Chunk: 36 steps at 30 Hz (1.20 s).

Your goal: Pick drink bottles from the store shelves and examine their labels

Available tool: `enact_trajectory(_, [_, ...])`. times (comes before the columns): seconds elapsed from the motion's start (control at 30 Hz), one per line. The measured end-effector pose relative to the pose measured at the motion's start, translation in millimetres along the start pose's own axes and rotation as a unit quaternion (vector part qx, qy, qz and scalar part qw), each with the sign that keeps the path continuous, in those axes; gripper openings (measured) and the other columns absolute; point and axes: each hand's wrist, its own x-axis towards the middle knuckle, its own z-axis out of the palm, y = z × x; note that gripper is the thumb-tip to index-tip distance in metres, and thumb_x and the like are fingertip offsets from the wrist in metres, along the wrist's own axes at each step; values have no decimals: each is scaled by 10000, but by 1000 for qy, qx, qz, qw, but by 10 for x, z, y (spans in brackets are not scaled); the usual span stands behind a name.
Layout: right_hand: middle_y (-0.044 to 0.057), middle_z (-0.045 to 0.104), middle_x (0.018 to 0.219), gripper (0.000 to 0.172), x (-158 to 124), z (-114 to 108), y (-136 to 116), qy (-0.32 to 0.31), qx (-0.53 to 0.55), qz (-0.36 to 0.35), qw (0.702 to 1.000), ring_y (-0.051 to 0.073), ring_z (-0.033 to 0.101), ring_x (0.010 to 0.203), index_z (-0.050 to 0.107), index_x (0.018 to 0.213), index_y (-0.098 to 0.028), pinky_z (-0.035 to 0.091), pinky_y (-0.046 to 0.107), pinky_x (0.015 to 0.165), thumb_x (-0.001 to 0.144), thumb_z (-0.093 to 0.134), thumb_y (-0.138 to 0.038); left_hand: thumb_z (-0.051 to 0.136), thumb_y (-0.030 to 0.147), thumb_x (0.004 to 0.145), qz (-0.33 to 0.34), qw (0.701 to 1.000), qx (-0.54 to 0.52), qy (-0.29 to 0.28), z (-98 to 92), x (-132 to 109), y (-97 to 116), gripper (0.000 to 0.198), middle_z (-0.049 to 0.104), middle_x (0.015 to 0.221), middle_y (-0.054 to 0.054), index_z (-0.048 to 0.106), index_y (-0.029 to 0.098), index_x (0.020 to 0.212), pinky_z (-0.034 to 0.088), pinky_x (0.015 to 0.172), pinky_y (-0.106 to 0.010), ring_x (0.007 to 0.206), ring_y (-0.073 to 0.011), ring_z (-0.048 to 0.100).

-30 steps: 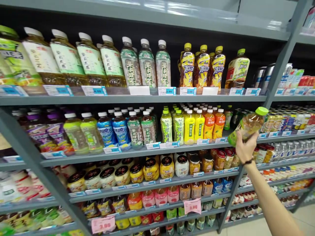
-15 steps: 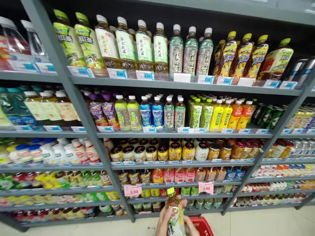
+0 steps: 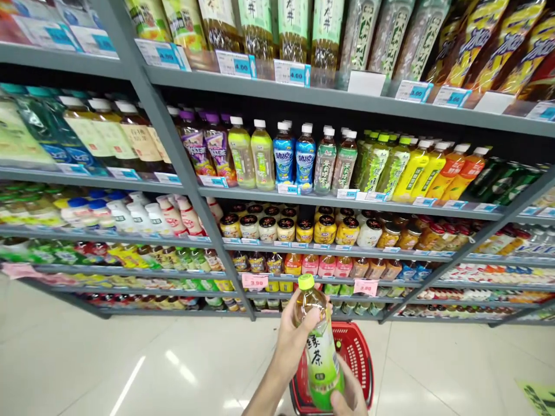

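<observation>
View tipped down since earlier frame: floor now in sight, shelves higher in picture. My left hand (image 3: 295,334) clamped round upper part of green-tea bottle (image 3: 319,349), green cap up, label toward me. My right hand (image 3: 349,397) against bottle's lower end, fingers curled on it. Red plastic shopping basket (image 3: 353,358) directly behind and below bottle. Grey metal shelving (image 3: 167,138) of drinks and jars beyond bottle. Pink price tag (image 3: 365,287) right of bottle cap. Pale tile floor (image 3: 130,358) left of bottle.
</observation>
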Motion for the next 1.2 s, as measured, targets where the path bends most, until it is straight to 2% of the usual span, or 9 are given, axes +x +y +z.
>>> enact_trajectory(0.2, [123,745,1346,815,-146,144,-159,12,32,19,999,395,605,1391,741,1303,-303,473,537,1192,609,946,-679,936,425,751,31,995,40,-91,-7,-240,110,825,698,1341,-179,553,183,1439,572,1041,-407,1175,-320,713])
enact_trajectory(0.33, [106,706,1406,837,-205,216,-218,9,46,17,999,378,601,1389,693,1333,-334,519,497,1136,607,961,-654,917,429,771,51,993,59,-90,81,-337,216,738,707,1302,-158,577,187,1380,583,1005,-365,1148,-294,718])
enact_trajectory(0.47, [68,647,1495,698,-248,202,-222,31,80,28,996,340,649,1326,651,1355,-385,570,475,1048,737,921,-565,881,401,828,71,991,85,-77,142,-410,253,593,709,1266,-129,607,193,1310,579,982,-320,1082,-239,722])
enact_trajectory(0.53, [64,640,1500,646,-278,181,-222,43,90,44,994,332,687,1256,656,1350,-388,592,489,995,775,901,-552,869,405,849,72,989,89,-95,113,-439,239,613,680,1338,-132,577,209,1351,563,1024,-330,1130,-241,708])
enact_trajectory(0.67, [132,785,1145,689,-314,197,-306,7,123,94,988,333,759,1010,656,1378,-284,610,515,869,809,854,-618,785,466,927,99,981,88,-140,2,-486,205,715,545,1549,-151,444,267,1522,490,1153,-415,1373,-312,587])
enact_trajectory(0.73, [140,795,1004,673,-304,236,-394,-37,124,99,987,315,765,886,665,1365,-226,602,491,811,863,779,-659,764,474,942,115,978,85,-153,-18,-501,212,700,518,1573,-154,437,283,1531,491,1149,-439,1389,-332,569])
enact_trajectory(0.83, [140,791,974,670,-279,294,-519,-79,98,101,987,278,750,768,686,1337,-200,575,419,710,906,694,-713,803,472,906,142,975,89,-146,14,-505,242,672,544,1536,-160,494,276,1469,538,1070,-421,1331,-342,607])
enact_trajectory(0.97, [136,783,996,703,-290,321,-555,-95,80,100,987,276,748,774,679,1354,-212,547,373,641,899,672,-748,828,490,879,153,974,90,-138,57,-490,251,667,588,1472,-156,526,264,1428,552,1027,-402,1280,-333,637])
enact_trajectory(1.2, [107,764,893,570,-342,326,-453,-73,99,97,988,311,749,891,705,1254,-223,605,473,811,917,697,-682,824,494,885,137,977,84,-141,35,-477,234,640,611,1443,-120,530,305,1421,538,1052,-390,1276,-303,640])
